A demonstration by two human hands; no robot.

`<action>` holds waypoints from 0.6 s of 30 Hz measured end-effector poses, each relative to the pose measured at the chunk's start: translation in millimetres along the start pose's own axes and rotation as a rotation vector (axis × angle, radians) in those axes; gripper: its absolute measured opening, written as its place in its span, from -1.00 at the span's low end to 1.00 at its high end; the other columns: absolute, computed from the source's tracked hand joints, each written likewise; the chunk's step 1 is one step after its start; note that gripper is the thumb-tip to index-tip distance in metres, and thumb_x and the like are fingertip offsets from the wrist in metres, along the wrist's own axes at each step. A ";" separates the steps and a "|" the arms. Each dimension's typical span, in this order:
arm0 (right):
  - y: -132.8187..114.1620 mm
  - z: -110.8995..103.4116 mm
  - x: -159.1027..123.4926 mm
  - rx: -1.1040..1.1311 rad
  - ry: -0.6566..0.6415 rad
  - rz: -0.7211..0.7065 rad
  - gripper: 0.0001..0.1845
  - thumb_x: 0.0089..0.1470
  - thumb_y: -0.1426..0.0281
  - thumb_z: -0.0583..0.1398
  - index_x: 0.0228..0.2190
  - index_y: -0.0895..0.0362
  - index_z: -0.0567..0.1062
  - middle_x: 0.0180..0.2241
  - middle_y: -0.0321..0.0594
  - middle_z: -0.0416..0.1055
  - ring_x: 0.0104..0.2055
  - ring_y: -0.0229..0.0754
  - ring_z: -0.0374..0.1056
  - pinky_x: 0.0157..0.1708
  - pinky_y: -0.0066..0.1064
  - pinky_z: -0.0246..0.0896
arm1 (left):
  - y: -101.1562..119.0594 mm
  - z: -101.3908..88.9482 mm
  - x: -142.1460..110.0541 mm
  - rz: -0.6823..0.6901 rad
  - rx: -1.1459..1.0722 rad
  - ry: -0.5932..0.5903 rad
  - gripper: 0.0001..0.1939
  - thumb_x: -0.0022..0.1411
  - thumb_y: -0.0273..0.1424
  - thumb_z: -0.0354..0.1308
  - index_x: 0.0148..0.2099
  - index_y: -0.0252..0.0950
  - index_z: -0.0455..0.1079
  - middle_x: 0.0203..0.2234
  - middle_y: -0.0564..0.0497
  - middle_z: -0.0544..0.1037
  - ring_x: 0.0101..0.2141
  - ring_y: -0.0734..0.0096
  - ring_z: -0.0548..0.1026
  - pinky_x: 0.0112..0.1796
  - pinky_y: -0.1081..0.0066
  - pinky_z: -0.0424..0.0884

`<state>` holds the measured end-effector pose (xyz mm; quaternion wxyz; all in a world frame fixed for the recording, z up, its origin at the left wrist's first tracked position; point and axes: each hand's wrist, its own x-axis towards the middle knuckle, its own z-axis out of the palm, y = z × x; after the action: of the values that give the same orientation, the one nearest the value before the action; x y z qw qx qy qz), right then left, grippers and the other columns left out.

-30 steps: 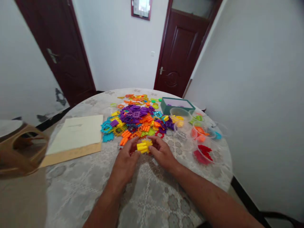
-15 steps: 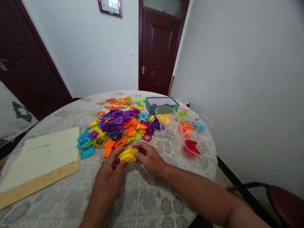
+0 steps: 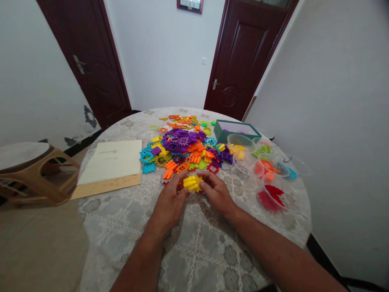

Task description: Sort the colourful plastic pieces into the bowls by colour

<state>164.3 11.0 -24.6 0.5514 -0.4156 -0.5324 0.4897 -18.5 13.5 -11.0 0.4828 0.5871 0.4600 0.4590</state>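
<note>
Between my two hands is a yellow plastic building piece with rounded bars on one side and a toothed edge on the other. My left hand pinches its left end between thumb and fingers. Thumb and fingertips of my right hand grip its right edge. Just beyond the hands lies a heap of interlocking pieces, with purple pieces on top and orange bar pieces at the near side. Something red and grey shows under the hands, too covered to make out fully.
Clear plastic bowls stand at the right, holding yellow pieces, orange pieces and red pieces. Behind them is a green box. Paper sheets lie on cardboard at the left. A wooden stool stands beside the table.
The camera view has turned left, so the whole scene sits further right and the stool now shows. Both hands still hold the yellow piece, with little change in grip.
</note>
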 end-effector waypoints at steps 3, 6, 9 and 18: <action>-0.7 0.9 0.7 0.003 0.021 -0.002 -0.68 0.16 0.23 0.34 -0.05 0.02 0.55 -0.13 -0.21 0.52 -0.19 -0.15 0.47 -0.29 -0.34 0.48 | 0.1 1.2 -0.3 -0.002 0.000 -0.015 -0.49 0.26 -0.42 0.17 0.25 -0.15 0.44 0.09 -0.15 0.58 -0.02 0.15 0.58 -0.01 0.13 0.54; -1.0 1.2 2.8 0.042 0.060 -0.005 -0.67 0.11 0.21 0.36 -0.10 0.03 0.54 -0.18 -0.24 0.51 -0.24 -0.18 0.46 -0.31 -0.36 0.49 | 3.4 2.0 0.3 -0.045 -0.024 -0.014 -0.52 0.28 -0.36 0.18 0.24 -0.19 0.43 0.07 -0.15 0.58 -0.06 0.17 0.61 -0.07 0.16 0.58; -2.6 1.1 4.4 0.083 0.077 0.010 -0.64 0.05 0.19 0.40 -0.15 0.03 0.51 -0.22 -0.27 0.50 -0.25 -0.17 0.46 -0.34 -0.35 0.51 | 7.0 2.4 0.9 -0.104 -0.088 0.008 -0.52 0.26 -0.32 0.23 0.21 -0.26 0.41 0.03 -0.16 0.60 -0.10 0.18 0.63 -0.12 0.19 0.60; 0.8 2.8 3.7 0.051 -0.046 0.037 -0.56 0.02 0.25 0.41 -0.07 0.01 0.46 -0.16 -0.27 0.46 -0.20 -0.16 0.43 -0.25 -0.32 0.46 | 9.8 1.3 -2.8 -0.046 0.009 -0.049 -0.63 0.18 -0.26 0.35 0.01 -0.23 0.48 -0.05 -0.15 0.65 -0.13 0.14 0.65 -0.06 0.18 0.54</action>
<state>161.3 14.6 -24.5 0.5402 -0.3999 -0.5246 0.5227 -16.7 9.5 -1.7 0.5015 0.5897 0.4634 0.4313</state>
